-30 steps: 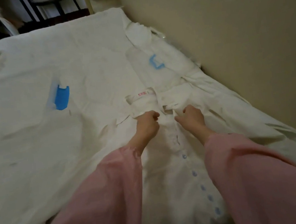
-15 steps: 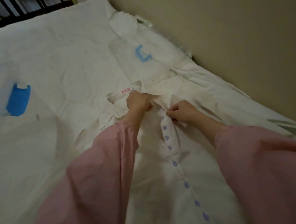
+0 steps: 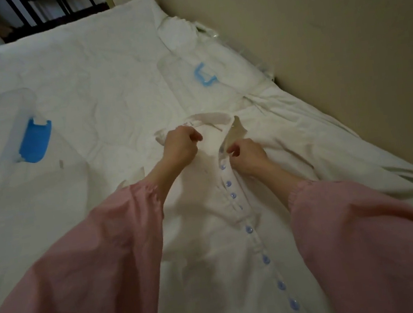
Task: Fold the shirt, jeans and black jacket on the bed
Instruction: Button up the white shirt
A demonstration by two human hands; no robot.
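A white shirt [image 3: 210, 234] with a row of pale blue buttons lies front-up on the white bed [image 3: 98, 78], its collar pointing away from me. My left hand [image 3: 180, 146] grips the left side of the collar, fingers curled. My right hand [image 3: 247, 155] pinches the button placket just below the collar, by the top button. One shirt sleeve trails off to the right along the wall. No jeans or black jacket show in this view.
A clear plastic box with a blue latch [image 3: 35, 140] sits on the bed at the left. A second clear box with a blue clip [image 3: 204, 76] lies near the wall behind the collar. A beige wall [image 3: 330, 48] borders the bed on the right.
My hands have drawn apart at the shirt's neck, the left moving to the collar's left side. The collar now lies open between them.
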